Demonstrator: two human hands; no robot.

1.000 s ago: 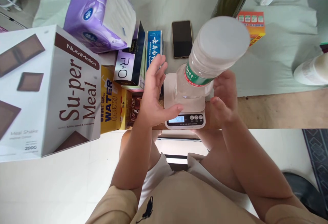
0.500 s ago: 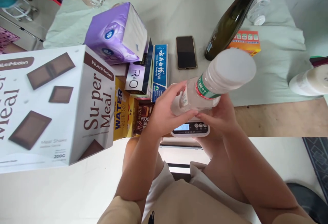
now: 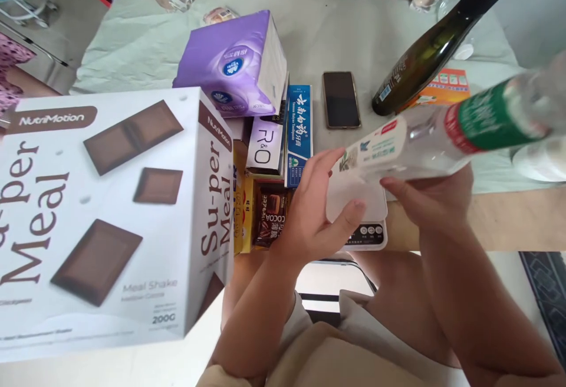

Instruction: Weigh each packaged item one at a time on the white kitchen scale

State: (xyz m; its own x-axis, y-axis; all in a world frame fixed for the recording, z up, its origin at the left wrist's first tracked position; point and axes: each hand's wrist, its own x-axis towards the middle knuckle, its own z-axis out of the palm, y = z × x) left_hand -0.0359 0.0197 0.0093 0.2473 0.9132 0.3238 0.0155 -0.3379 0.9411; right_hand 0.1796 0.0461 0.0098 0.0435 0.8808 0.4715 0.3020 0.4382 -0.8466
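My right hand [image 3: 435,198] grips a clear plastic bottle [image 3: 420,142] from below, fingers behind it and thumb at its near side. The bottle has a green and red label and leans far to the right, its top blurred at the frame's edge. Beneath its base is a small kitchen scale [image 3: 375,235] with a white platform and black button panel. My left hand [image 3: 316,213] is open at the scale's left side, thumb stretched over the panel and hiding the display. Its fingertips are close to the bottle's base; whether they touch it I cannot tell.
Left stand a large white meal-shake box [image 3: 115,210], a purple tissue pack [image 3: 234,62], a toothpaste box [image 3: 299,133] and a cocoa snack pack [image 3: 270,216]. Beyond the scale are a phone [image 3: 341,99], a dark green glass bottle [image 3: 424,51] and an orange box [image 3: 446,85].
The bottle has tipped and moved right in my right hand, away from above the scale. My left hand has let go of it. The whole view has shifted slightly.
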